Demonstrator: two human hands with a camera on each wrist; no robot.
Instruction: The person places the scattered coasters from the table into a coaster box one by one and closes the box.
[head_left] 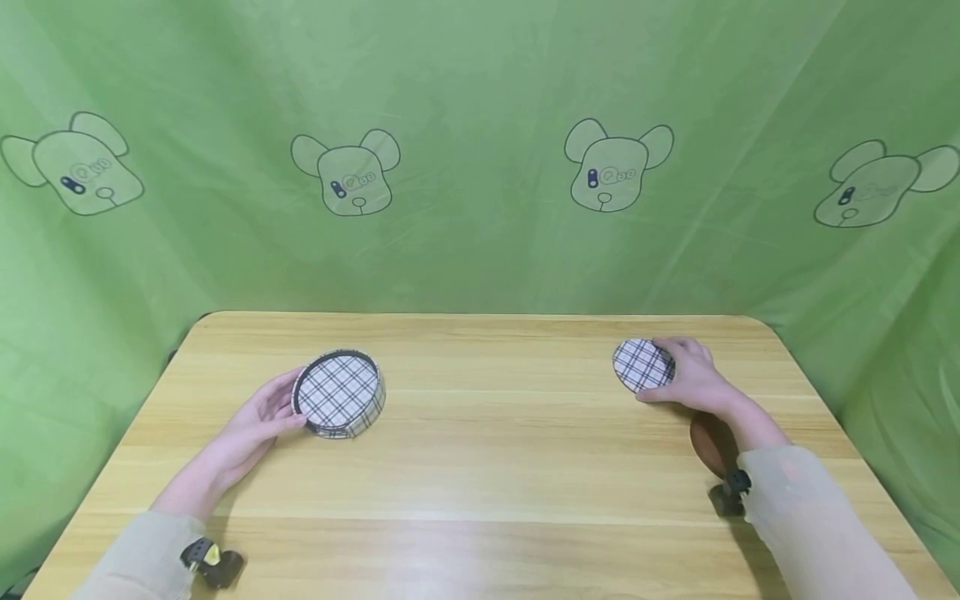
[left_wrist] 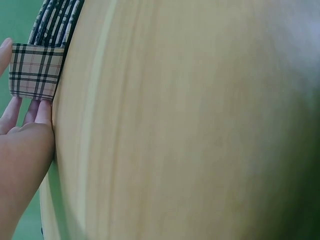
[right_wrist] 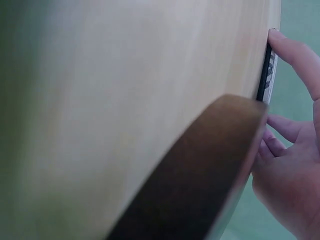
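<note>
Round white-and-black checked holder (head_left: 373, 407), near the worktop's (head_left: 487, 475) far-left corner: your left hand (head_left: 262, 418) gripped it, a disc stack (left_wrist: 56, 24) left inside. Apparently out: thin round checked disc (head_left: 637, 365), near far-right corner, which your right hand (head_left: 696, 380) pinched; brown leather-like disc (head_left: 708, 443), toward right edge.

A pale beige left sleeve (head_left: 142, 557) lies at eight o'clock in the head view, a matching right sleeve (head_left: 817, 517) at four. A blocky black left wrist device (head_left: 222, 570) carries a yellow patch (head_left: 213, 554); the right wrist device (head_left: 727, 496) is black. Left hand (head_left: 251, 427) and right hand (head_left: 697, 379) are bare.
</note>
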